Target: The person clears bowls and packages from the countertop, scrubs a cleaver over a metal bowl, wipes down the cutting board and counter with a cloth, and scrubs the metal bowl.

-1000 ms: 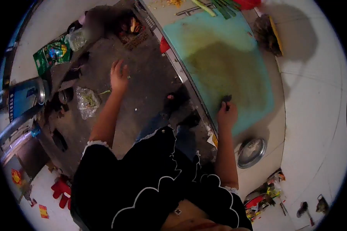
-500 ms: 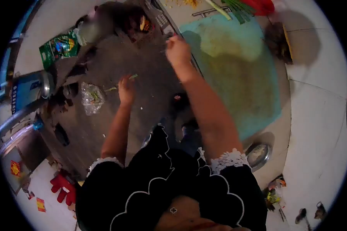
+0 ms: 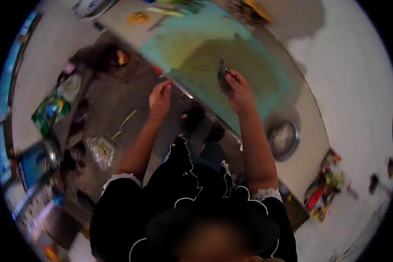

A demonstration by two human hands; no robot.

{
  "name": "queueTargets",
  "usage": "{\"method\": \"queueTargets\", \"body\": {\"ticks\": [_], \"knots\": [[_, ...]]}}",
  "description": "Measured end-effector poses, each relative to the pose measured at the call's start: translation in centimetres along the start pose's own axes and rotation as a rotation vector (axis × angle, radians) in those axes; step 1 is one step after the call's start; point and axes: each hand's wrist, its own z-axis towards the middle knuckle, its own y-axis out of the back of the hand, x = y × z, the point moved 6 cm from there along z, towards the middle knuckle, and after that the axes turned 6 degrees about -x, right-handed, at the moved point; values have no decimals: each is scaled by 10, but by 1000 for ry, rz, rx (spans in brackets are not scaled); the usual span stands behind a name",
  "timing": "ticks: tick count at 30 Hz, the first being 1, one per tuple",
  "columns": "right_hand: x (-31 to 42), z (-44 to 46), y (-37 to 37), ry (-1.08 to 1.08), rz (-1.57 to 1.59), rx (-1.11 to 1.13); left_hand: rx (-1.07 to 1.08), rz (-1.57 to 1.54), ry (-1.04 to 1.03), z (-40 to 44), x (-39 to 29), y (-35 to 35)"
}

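My right hand (image 3: 241, 92) is raised over the glass-like greenish board (image 3: 266, 78) on the counter. Pinched between its thumb and fingers is a steel wool scourer (image 3: 222, 74), dark grey, speckled and roughly pointed at the top. Just off the counter's front edge is my left hand (image 3: 160, 101), thumb and fingertips pressed together; whatever they hold, if anything, is too small to name. A small red thing (image 3: 157, 69) shows at the counter edge beyond the left fingertips, apart from them.
A metal bowl (image 3: 284, 139) with pale contents stands on the counter at right. Spring onion (image 3: 166, 12) and yellow bits (image 3: 139, 18) lie at the back. Below, on the floor, are a green stalk (image 3: 125, 122), a clear plastic bag (image 3: 101, 150) and a green package (image 3: 52, 111).
The view has turned toward the counter. My right hand has moved from the counter edge over the board, and the scourer now shows in it. My left hand has come up toward the edge.
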Motion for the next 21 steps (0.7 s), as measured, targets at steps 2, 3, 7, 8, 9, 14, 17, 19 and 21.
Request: {"method": "queueTargets", "body": {"ticks": [2, 3, 7, 8, 9, 14, 17, 19, 21], "knots": [[30, -31, 54, 78, -15, -150, 142, -94, -79, -6, -17, -55], [41, -57, 79, 109, -65, -243, 236, -94, -102, -17, -31, -78], [85, -143, 198, 301, -379, -634, 536, 20, -229, -56, -67, -167], [85, -163, 237, 293, -508, -800, 591, 73, -263, -69, -73, -185], [77, -176, 273, 281, -637, -954, 691, 118, -304, -83, -82, -201], [40, -203, 339, 99, -1156, -1035, 890, 145, -814, -191, -105, -298], [18, -191, 346, 144, -1367, -925, 1060, 411, -815, -238, -114, -352], [19, -187, 350, 224, -1383, -862, 1003, 595, -1100, -261, -90, -393], [19, -188, 362, 301, -1363, -921, 977, 772, -1012, -270, -79, -416]]}}
